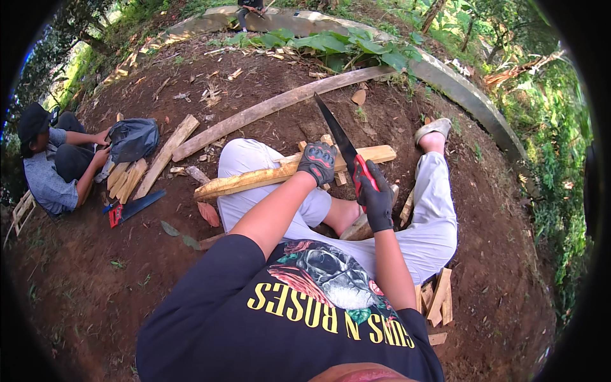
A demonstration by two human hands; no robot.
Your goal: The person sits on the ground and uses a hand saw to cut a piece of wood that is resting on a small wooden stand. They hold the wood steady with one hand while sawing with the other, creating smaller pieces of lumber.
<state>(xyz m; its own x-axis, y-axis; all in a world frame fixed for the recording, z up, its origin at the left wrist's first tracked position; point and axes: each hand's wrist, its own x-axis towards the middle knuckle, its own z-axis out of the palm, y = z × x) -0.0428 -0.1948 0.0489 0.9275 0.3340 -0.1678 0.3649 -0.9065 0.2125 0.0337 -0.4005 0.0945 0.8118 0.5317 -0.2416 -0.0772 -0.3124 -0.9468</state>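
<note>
My left hand [317,163], in a black and red work glove, is closed over a long wooden board [248,181] that lies across my bent left leg. My right hand [377,196], in a dark glove, grips the red handle of a handsaw [338,132]. Its dark blade points up and away from me, just right of my left hand and above the board's right part; I cannot tell whether it touches the wood. Shorter wood pieces [341,178] lie under and beside the board, partly hidden by it and my glove.
At left a person [51,159] sits by a dark plastic bag [133,139], split wood sticks [127,178] and another handsaw [141,207]. A long plank [273,109] lies beyond my legs. Wood offcuts [439,298] rest by my right hip. A low wall [468,95] curves behind leafy plants [331,44].
</note>
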